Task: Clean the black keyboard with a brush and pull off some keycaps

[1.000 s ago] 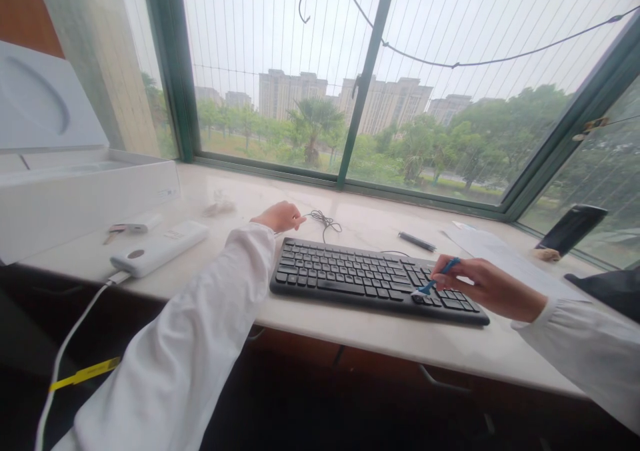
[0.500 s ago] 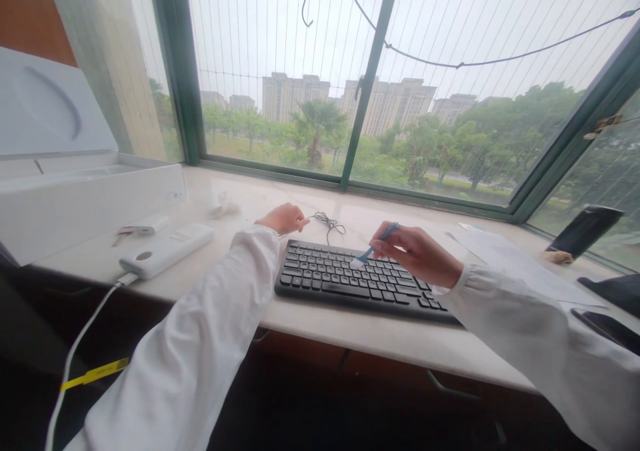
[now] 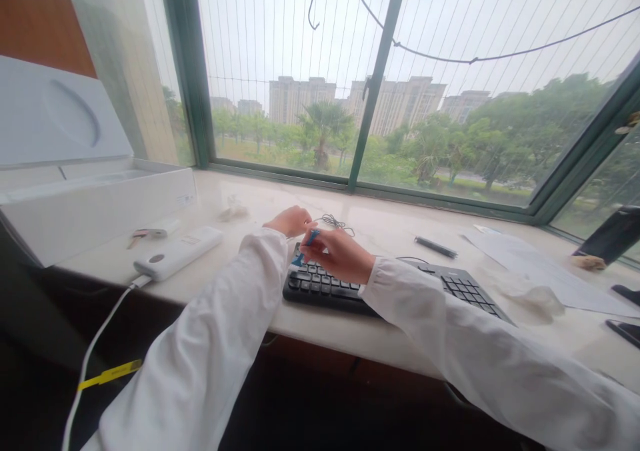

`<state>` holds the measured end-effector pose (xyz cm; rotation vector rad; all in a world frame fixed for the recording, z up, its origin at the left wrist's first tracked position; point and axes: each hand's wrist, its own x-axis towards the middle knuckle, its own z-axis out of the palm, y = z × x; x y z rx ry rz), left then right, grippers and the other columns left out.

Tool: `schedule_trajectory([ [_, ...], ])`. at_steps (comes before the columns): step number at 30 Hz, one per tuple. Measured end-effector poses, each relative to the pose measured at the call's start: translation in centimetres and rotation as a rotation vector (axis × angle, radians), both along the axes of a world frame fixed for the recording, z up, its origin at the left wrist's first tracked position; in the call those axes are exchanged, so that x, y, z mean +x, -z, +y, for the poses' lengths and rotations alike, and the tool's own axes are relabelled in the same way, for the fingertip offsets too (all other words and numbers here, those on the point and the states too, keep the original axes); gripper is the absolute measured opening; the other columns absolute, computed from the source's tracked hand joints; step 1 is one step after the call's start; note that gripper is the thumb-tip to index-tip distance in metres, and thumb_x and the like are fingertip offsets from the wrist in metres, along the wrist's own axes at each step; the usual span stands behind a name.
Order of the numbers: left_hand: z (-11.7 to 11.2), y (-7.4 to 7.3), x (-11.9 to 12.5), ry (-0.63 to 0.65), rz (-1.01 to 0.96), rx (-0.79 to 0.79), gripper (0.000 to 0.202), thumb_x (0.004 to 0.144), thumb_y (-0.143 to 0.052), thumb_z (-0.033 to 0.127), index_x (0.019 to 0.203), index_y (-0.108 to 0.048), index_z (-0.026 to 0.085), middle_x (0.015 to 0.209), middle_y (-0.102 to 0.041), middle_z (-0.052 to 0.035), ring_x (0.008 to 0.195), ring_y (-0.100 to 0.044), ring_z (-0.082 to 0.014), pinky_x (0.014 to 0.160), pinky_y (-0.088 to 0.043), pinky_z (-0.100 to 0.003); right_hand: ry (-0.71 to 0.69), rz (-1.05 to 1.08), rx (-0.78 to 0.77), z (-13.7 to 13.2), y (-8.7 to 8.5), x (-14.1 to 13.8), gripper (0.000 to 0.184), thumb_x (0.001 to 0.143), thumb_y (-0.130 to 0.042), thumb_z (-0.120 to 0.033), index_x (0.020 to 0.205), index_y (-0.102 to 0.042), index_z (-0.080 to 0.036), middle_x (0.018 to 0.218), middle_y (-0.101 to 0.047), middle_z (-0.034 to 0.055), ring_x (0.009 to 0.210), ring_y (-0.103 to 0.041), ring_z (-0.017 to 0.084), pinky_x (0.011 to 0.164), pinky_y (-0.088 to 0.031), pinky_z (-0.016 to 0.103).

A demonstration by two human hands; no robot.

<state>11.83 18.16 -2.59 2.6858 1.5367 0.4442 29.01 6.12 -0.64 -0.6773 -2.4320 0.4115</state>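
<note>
A black keyboard (image 3: 327, 290) lies along the windowsill counter, its middle covered by my right hand and sleeve. My right hand (image 3: 343, 254) is closed around a small blue brush (image 3: 299, 259), whose pale bristles point down at the keys near the keyboard's left end. Just beyond the keyboard's upper left corner is my left hand (image 3: 289, 222), its fingers curled. Those fingertips are partly hidden by the right hand, and what they hold, if anything, cannot be made out. Close by them lies a coiled thin dark cable (image 3: 336, 222).
To the left lie a white power bank (image 3: 177, 254) with a cable plugged in, keys (image 3: 143, 234) and an open white box (image 3: 100, 214). On the right are a dark pen-like stick (image 3: 436, 247), paper sheets (image 3: 530, 264), crumpled tissue (image 3: 535, 301) and a propped-up dark device (image 3: 610, 234).
My right hand has moved left with the brush, from the keyboard's middle to its left end beside my left hand. The number pad and the dark stick have come into view.
</note>
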Motion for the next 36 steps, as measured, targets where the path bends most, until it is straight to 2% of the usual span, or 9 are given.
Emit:
schedule_trajectory([
  [5,0.1,0.0,0.0,-0.011,-0.002,0.002,0.045,0.09,-0.046,0.046,0.066,-0.072,0.019,0.061,-0.066,-0.0065,0.058,-0.053,-0.0156,0.06,-0.036,-0.028,-0.008,-0.004,-0.029,0.3,0.5,0.2,0.011,0.093,-0.055,-0.02,0.082,-0.057,-0.02,0.075,-0.074,0.0018,0.069,-0.068,0.014,0.069,-0.047,0.025],
  [19,0.3,0.2,-0.1,0.017,-0.031,0.022,0.043,0.089,-0.047,0.041,0.062,-0.072,0.018,0.061,-0.066,-0.0062,0.056,-0.051,-0.0138,0.06,-0.034,-0.028,0.023,-0.028,-0.073,0.4,0.1,1.7,0.01,0.092,-0.056,-0.023,0.086,-0.062,-0.019,0.077,-0.075,0.0022,0.074,-0.07,0.015,0.072,-0.048,0.025],
  [26,0.3,0.3,-0.2,0.012,-0.014,0.018,0.045,0.089,-0.046,0.043,0.06,-0.07,0.018,0.059,-0.065,-0.0061,0.055,-0.05,-0.0145,0.058,-0.033,-0.028,-0.004,0.088,-0.053,0.1,0.3,0.3,0.012,0.094,-0.055,-0.025,0.084,-0.06,-0.02,0.078,-0.072,0.0007,0.073,-0.068,0.014,0.073,-0.048,0.025],
  [29,0.5,0.3,-0.2,-0.006,-0.011,0.013,0.044,0.089,-0.046,0.044,0.063,-0.071,0.019,0.059,-0.066,-0.0062,0.056,-0.051,-0.0154,0.057,-0.034,-0.029,-0.006,0.071,-0.033,-0.1,0.7,-0.2,0.011,0.093,-0.056,-0.024,0.085,-0.061,-0.02,0.079,-0.073,0.0009,0.073,-0.067,0.014,0.072,-0.047,0.024],
  [36,0.7,0.3,-0.2,0.002,-0.024,0.003,0.042,0.089,-0.048,0.045,0.068,-0.076,0.021,0.067,-0.07,-0.0059,0.064,-0.057,-0.0169,0.062,-0.037,-0.028,-0.004,0.028,-0.032,0.1,1.3,0.6,0.014,0.095,-0.055,-0.03,0.087,-0.062,-0.02,0.08,-0.074,0.0021,0.073,-0.068,0.015,0.071,-0.047,0.025],
])
